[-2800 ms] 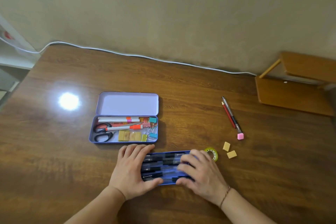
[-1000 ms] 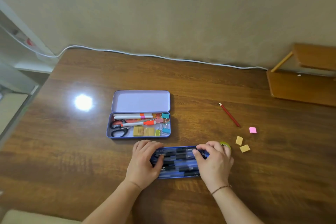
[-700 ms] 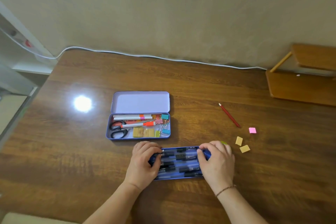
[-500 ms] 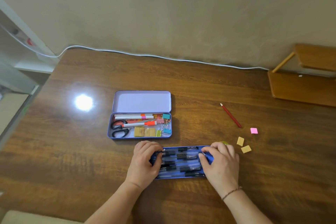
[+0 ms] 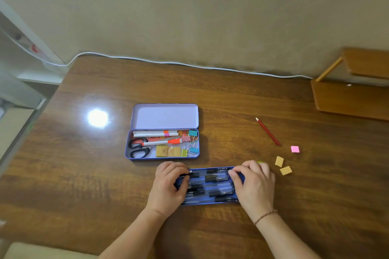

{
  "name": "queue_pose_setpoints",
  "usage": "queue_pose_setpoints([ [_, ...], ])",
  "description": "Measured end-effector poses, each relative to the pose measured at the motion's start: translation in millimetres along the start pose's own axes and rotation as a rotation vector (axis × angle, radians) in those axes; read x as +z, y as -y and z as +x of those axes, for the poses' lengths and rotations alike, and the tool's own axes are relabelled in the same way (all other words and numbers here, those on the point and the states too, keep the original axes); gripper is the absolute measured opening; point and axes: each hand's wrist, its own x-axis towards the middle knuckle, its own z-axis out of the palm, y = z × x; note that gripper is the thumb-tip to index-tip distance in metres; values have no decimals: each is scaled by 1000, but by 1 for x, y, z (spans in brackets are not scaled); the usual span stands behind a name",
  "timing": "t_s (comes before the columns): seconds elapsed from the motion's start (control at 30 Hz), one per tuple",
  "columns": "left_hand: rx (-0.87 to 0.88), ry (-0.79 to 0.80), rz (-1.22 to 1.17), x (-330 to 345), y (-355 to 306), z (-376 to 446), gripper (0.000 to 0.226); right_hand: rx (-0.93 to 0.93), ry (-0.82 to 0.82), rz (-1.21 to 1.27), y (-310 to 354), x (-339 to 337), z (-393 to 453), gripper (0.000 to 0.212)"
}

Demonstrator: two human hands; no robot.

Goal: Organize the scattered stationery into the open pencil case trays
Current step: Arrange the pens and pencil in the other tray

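Since 2.8 s ago, one pen has been taken from beside the red pencil (image 5: 268, 131), and the pink eraser (image 5: 295, 149) is shifted right. On the table (image 5: 84, 185), the lilac case (image 5: 164, 116) lies open; scissors (image 5: 139, 147), markers (image 5: 155, 133), tan erasers (image 5: 168, 151) and clips (image 5: 193, 142) are held in its tray. Nearer, the blue tray (image 5: 209, 185) is filled with pens. Its left end is gripped by the left hand (image 5: 167, 187), fingers curled; its right end is gripped by the right hand (image 5: 255, 185). Two tan blocks (image 5: 282, 166) lie loose at right.
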Motion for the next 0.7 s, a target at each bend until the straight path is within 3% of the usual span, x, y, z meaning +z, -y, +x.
queue_pose_setpoints([
  [0.1, -2, 5, 7, 0, 1, -1, 14, -128, -11, 86, -4, -4, -3, 17],
  [0.27, 2, 4, 17, 1, 1, -1, 15, -358, 96, 97, -9, -5, -3, 7],
  [0.5, 7, 3, 14, 0, 1, -1, 13, -278, 178, 24, -1, -10, 8, 4],
  [0.7, 21, 25, 18, -3, -3, 0, 19, -258, 107, -30, 2, -10, 2, 7],
])
